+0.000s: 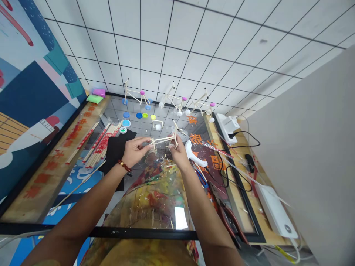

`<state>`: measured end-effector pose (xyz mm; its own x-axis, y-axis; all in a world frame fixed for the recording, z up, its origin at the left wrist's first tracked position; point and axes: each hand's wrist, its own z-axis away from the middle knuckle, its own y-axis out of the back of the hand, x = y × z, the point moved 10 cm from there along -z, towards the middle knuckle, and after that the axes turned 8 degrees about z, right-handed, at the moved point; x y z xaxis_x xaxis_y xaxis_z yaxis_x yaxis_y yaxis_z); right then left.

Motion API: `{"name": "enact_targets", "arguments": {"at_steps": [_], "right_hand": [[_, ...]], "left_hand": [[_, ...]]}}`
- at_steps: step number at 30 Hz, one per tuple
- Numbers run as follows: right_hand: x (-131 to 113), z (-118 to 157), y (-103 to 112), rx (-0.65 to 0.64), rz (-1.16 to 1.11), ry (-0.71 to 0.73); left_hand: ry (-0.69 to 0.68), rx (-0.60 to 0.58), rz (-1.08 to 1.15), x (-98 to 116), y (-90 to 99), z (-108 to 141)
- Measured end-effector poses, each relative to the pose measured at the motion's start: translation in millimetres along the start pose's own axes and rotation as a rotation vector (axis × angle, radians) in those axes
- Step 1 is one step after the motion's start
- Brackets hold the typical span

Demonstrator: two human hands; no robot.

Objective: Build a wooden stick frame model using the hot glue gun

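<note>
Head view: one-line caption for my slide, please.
Left hand and right hand hold a stick frame over a glass table, three stick bicycle models beyond.

- bright, even light across the scene, source out of frame
- white tiled wall (pixel 177 44) evenly lit, slightly washed out
- hard white glare patch (pixel 181 218) on the glass tabletop (pixel 155 207), near bottom edge
- glass also gives busy, colourful reflections
- shadows faint and soft around the left hand (pixel 133 151) and right hand (pixel 179 153)
- strong wide-angle distortion: tile lines bow, black table frame (pixel 97 232) bends toward the edges
- grey partition (pixel 302 147) at right edge soft, out of focus
- stick model (pixel 163 139) at centre reasonably sharp
</note>
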<state>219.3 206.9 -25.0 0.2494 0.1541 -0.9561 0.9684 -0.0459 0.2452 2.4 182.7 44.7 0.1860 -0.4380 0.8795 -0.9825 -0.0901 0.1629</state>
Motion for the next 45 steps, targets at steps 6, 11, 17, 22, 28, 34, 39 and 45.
{"name": "enact_targets", "arguments": {"at_steps": [6, 11, 17, 22, 28, 34, 39, 45], "right_hand": [[-2.7, 3.4, 0.0, 0.046, 0.119, 0.018], [-5.4, 3.8, 0.2, 0.060, 0.138, 0.029], [-2.8, 3.0, -1.0, 0.040, 0.116, 0.021], [-0.8, 3.1, -2.0, 0.035, 0.112, 0.025], [-0.1, 2.7, -1.2, 0.043, 0.118, 0.015], [-2.0, 2.4, -1.1, 0.040, 0.100, -0.006], [-5.4, 2.8, -2.6, 0.032, 0.072, -0.004], [-5.9, 2.8, -2.6, 0.030, 0.083, 0.006]], "left_hand": [[-0.003, 0.007, -0.001, -0.5, 1.1, -0.3], [0.010, 0.003, -0.002, -1.2, 0.1, 0.3], [0.026, 0.001, 0.004, -2.3, -0.3, 0.0], [0.018, 0.003, 0.007, -1.5, 0.0, -0.2], [0.017, 0.000, 0.012, -1.6, 0.1, -0.1], [0.040, -0.001, 0.015, -3.9, -0.1, 0.1], [0.036, -0.004, 0.017, -4.0, -0.8, 0.1], [0.040, -0.010, 0.016, -1.9, -1.4, -0.3]]}}
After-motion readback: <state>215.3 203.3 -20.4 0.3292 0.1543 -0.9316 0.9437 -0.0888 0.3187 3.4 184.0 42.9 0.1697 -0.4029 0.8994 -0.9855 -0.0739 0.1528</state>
